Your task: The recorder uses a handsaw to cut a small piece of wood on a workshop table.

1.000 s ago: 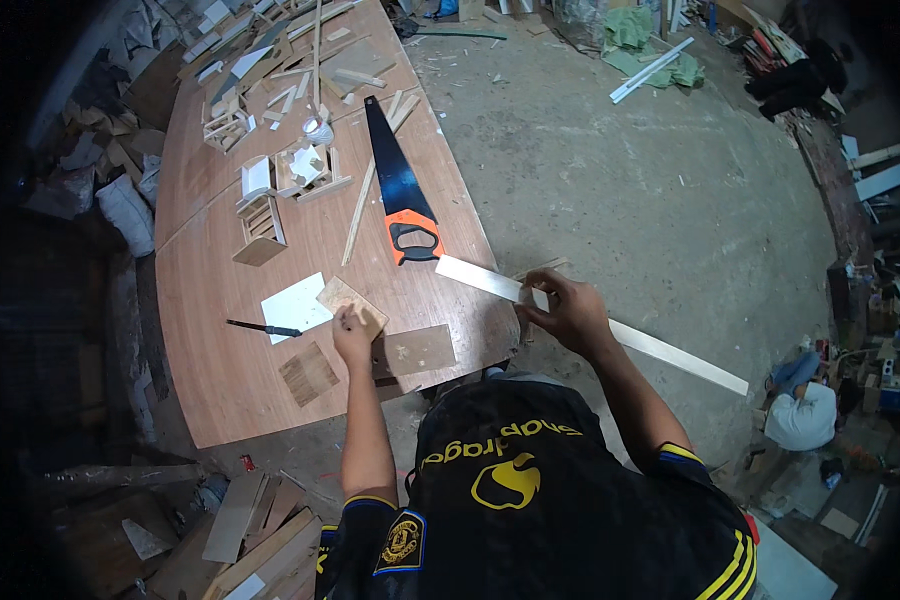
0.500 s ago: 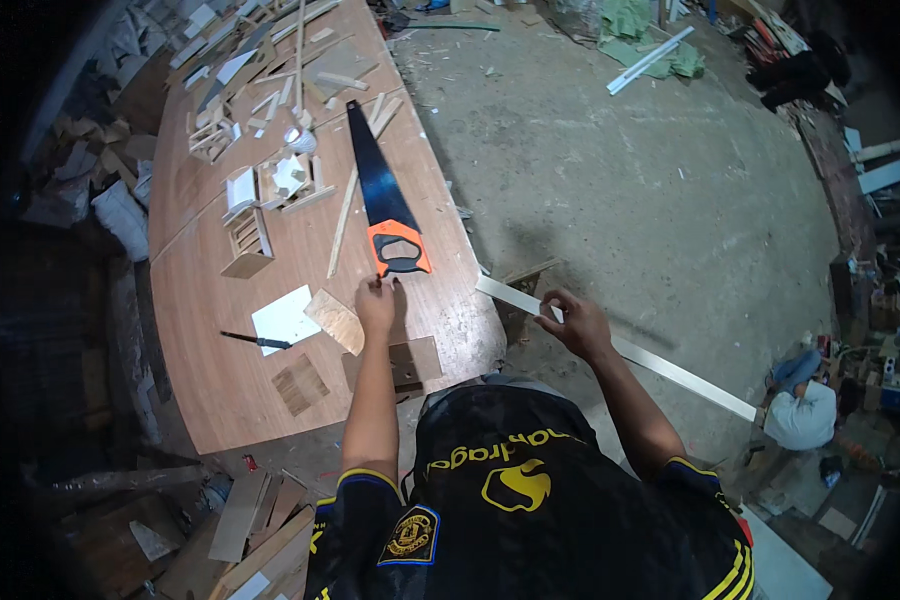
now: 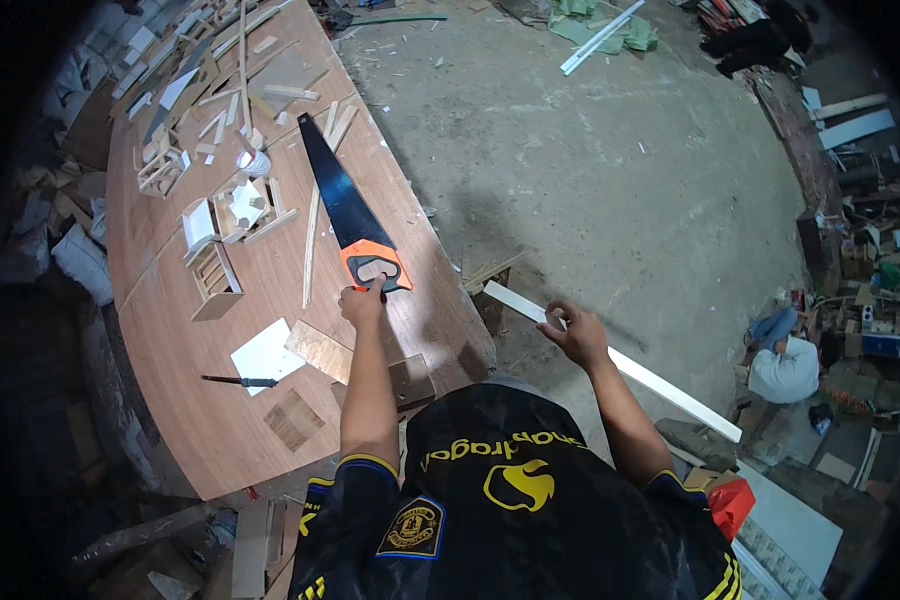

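My left hand (image 3: 363,302) grips the lower end of the orange-and-black handle of a hand saw (image 3: 334,182), its blade lying along the table near the right edge. My right hand (image 3: 573,333) pinches a long pale wooden strip (image 3: 672,392), which slants over the floor beside the table's corner. Left of my left forearm are a white square board (image 3: 260,355), a light wooden piece (image 3: 315,349), a small brown square (image 3: 293,419) and a dark slender tool with a handle (image 3: 238,381).
On the wooden table (image 3: 160,370) are small wooden assemblies (image 3: 213,280), a white roll (image 3: 254,163) and several offcuts (image 3: 289,92). A person in white (image 3: 783,370) sits low at the right. Scrap boards and bags (image 3: 83,263) lie left of the table. Concrete floor (image 3: 620,180) lies right of it.
My left hand has moved forward from the small wooden piece onto the saw's handle. My right hand and the strip have lowered, drawing away from the table's edge. The view has shifted.
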Demonstrator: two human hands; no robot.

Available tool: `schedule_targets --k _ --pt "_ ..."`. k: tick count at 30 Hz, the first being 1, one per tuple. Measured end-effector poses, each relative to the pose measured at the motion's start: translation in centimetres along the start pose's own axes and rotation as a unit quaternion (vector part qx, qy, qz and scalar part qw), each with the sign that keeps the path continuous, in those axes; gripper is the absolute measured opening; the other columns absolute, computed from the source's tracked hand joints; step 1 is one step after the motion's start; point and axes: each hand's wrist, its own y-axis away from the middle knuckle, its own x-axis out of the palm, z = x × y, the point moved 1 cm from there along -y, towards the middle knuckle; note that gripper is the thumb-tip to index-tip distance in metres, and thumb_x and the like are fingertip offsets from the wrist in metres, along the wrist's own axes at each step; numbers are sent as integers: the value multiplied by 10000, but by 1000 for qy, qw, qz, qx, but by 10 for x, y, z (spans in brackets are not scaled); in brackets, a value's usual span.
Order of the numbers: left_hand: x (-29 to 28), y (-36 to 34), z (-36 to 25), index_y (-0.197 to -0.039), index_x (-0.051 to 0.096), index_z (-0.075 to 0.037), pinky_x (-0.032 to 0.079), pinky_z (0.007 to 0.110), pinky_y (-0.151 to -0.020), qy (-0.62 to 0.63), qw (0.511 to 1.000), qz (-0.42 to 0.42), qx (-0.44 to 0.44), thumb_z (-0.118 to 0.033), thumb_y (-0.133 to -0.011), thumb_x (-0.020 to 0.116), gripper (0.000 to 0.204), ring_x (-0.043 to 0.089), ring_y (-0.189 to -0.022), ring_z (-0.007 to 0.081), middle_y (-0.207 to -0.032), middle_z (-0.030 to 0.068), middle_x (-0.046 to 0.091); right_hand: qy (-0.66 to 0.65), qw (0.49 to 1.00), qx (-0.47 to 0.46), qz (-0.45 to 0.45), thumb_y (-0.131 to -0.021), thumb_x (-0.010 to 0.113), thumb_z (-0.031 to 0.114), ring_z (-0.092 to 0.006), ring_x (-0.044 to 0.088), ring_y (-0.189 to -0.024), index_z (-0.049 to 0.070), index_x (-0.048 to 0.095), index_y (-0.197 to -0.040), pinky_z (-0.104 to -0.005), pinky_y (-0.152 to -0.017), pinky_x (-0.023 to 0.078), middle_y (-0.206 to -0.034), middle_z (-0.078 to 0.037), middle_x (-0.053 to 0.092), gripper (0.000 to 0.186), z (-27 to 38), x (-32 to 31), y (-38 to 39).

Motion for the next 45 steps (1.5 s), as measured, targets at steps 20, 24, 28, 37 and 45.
schedule_targets --k 20,24,28,37,45 --pt "-57 156 -28 -1086 567 -50 481 272 -750 422 820 260 287 -144 -949 627 177 579 -845 114 -966 33 603 -108 989 -76 -59 -754 806 367 -307 712 -784 135 643 -1074 -389 -680 539 -897 -146 720 427 161 -8 -12" --pt "-107 180 -62 -1068 583 -50 497 293 -766 450 776 253 363 -121 -941 635 154 625 -895 147 -984 58 639 -320 931 -157 -82 -792 815 137 -45 523 -704 28 595 -1088 -209 -619 448 -825 28 616 384 187 -17 -29" --pt "-157 184 -86 -1074 580 -35 497 301 -778 462 755 175 432 -92 -932 632 161 639 -894 170 -972 75 646 -388 889 -191 -150 -796 811 175 -75 593 -760 55 607 -1060 -236 -672 485 -878 -22 672 355 234 -54 -28" --pt "-210 199 -125 -1143 492 3 451 276 -893 557 705 220 380 -8 -932 544 217 575 -970 140 -1019 87 585 -540 772 -336 -13 -884 712 64 -64 603 -760 32 518 -1177 -184 -638 452 -881 -42 669 352 265 -93 -22" --pt "-220 232 -151 -1175 494 2 449 314 -916 560 667 185 455 -44 -913 608 289 570 -990 165 -1081 104 559 -574 717 -387 78 -832 754 52 -123 587 -950 27 517 -1162 -242 -847 453 -1031 -35 593 406 229 -118 -15"
